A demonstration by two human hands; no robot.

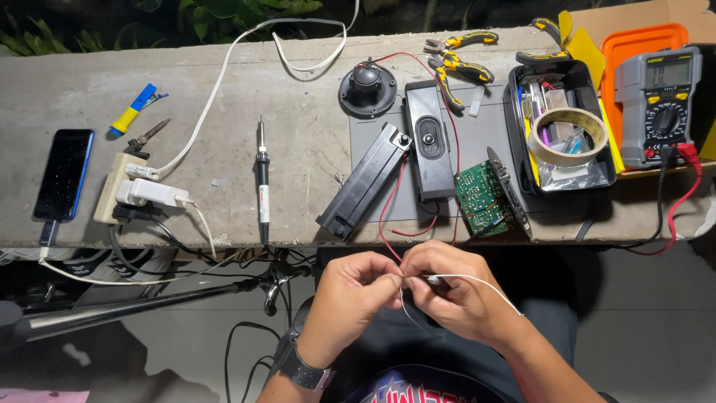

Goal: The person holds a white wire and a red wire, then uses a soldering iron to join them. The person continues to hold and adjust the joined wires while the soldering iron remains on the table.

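The left hand (354,291) and the right hand (455,287) meet in front of the bench (224,127), below its front edge and above the person's lap. The fingers of both hands are closed narrow and pinch a thin white wire (477,282). The fingertips of the two hands touch each other at the middle of the wire. One end of the wire runs out past the right hand, and a short piece hangs down between the hands. The left wrist carries a dark watch (302,369).

The green circuit board (481,198) lies on the bench just behind the hands, near the front edge. Red wires (388,216) go from beside this board down over the edge toward the hands. Left of the board there are two long black speaker parts (395,168), and behind them a round black speaker (367,91). Farther left of the board a soldering iron (262,179) lies straight on the bench, then a white power strip (127,190) with plugs, and a dark phone (65,174). Right of the board stands a black tray (522,142) with a roll of tape (570,134) in it, and beyond that a grey multimeter (658,104). Yellow-handled pliers (459,60) lie behind the board, near the back of the bench.
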